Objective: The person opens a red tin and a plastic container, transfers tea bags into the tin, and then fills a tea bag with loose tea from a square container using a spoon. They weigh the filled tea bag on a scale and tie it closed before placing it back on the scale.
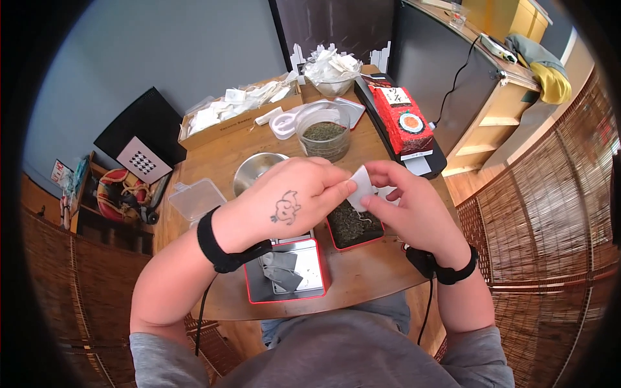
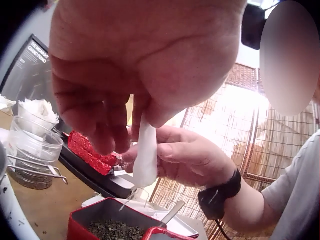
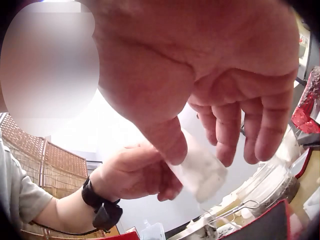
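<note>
A white tea bag (image 1: pixel 360 189) is held up between both hands, its thin string dangling below it. My left hand (image 1: pixel 291 194) pinches the bag's upper end between thumb and fingers. From the other side, the thumb of my right hand (image 1: pixel 411 204) presses the bag against the fingers, the other fingers spread loosely. In the right wrist view the tea bag (image 3: pixel 202 172) hangs with its closed end down. Right below is a red-rimmed tin (image 1: pixel 354 244) of loose dark tea leaves, with a spoon handle (image 2: pixel 172 212) showing in the left wrist view.
A second red-rimmed tin (image 1: pixel 325 275) with filled tea bags (image 1: pixel 281 270) stands nearer the body. Behind are a steel bowl (image 1: pixel 249 173), a clear tub of leaves (image 1: pixel 323 150), a cardboard box of white bags (image 1: pixel 242 123), a heaped glass bowl (image 1: pixel 332 87) and a red packet (image 1: pixel 404 126).
</note>
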`<state>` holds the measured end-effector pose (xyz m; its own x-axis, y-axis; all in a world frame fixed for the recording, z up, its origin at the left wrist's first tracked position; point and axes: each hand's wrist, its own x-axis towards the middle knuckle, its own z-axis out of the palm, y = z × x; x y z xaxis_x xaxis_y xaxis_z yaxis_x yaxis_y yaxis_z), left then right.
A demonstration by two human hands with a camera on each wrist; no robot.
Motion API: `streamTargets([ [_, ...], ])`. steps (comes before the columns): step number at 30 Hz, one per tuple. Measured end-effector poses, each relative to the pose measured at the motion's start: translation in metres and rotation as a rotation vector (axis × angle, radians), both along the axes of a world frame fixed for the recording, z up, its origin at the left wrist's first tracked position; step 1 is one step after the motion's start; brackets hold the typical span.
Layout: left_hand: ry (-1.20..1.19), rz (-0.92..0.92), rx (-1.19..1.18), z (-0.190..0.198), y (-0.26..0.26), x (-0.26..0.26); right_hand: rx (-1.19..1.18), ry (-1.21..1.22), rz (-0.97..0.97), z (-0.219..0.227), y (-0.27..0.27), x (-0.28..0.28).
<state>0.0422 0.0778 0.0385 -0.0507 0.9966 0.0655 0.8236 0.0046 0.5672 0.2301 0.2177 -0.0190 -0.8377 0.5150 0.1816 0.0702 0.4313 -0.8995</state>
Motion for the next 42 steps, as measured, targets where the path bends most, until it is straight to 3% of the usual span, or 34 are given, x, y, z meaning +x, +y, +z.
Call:
streamTargets([
  [3,-0.068,0.017,0.025,0.004,-0.009,-0.001,0.075,-0.163,0.083,-0.003,0.01,0.001],
  [6,-0.06,0.008,0.065,0.005,-0.018,0.001,0.004,-0.199,0.011,0.014,0.004,0.0],
  [8,-0.273,0.232,-0.042,0.017,-0.033,0.006,-0.014,-0.131,-0.025,0.003,0.016,0.005],
  [11,-0.255,0.264,0.042,0.02,-0.063,0.003,0.0,-0.096,-0.068,0.005,0.029,0.021],
  [16,-0.33,0.349,0.326,-0.005,-0.133,0.001,-0.109,-0.077,-0.114,0.004,0.03,0.033],
  [21,-0.599,0.609,0.446,-0.047,-0.21,0.006,-0.191,0.055,-0.144,0.008,0.015,0.023],
  [23,-0.68,0.67,0.47,-0.064,-0.228,0.012,-0.142,0.027,-0.113,0.002,0.007,0.016],
  [24,-0.71,0.682,0.454,-0.072,-0.237,0.013,0.079,-0.067,-0.084,0.001,0.002,0.013],
  [25,-0.733,0.695,0.443,-0.078,-0.243,0.015,0.288,-0.077,0.069,-0.004,0.005,0.007],
  [26,-0.748,0.73,0.434,-0.083,-0.25,0.017,0.259,-0.075,0.051,-0.005,0.003,0.004],
  [28,-0.764,0.77,0.428,-0.089,-0.26,0.017,0.231,-0.074,0.04,-0.008,0.002,-0.002],
  [30,-0.757,0.81,0.429,-0.09,-0.269,0.016,0.534,0.022,0.118,-0.013,0.008,-0.004],
  [31,-0.757,0.811,0.433,-0.091,-0.271,0.015,0.537,0.023,0.121,-0.009,0.006,-0.002],
  [33,-0.755,0.837,0.406,-0.092,-0.274,0.013,0.162,-0.059,-0.088,-0.001,0.0,0.007],
  [34,-0.758,0.839,0.404,-0.094,-0.275,0.013,0.005,0.012,-0.202,-0.004,-0.001,0.008],
  [37,-0.767,0.85,0.377,-0.099,-0.272,0.007,0.055,-0.046,-0.233,0.007,0.009,0.019],
  [39,-0.782,0.859,0.358,-0.1,-0.27,0.005,-0.035,-0.039,-0.269,0.006,0.018,0.023],
  [42,-0.782,0.875,0.333,-0.098,-0.267,0.002,0.269,-0.352,-0.207,0.014,0.033,0.017],
])
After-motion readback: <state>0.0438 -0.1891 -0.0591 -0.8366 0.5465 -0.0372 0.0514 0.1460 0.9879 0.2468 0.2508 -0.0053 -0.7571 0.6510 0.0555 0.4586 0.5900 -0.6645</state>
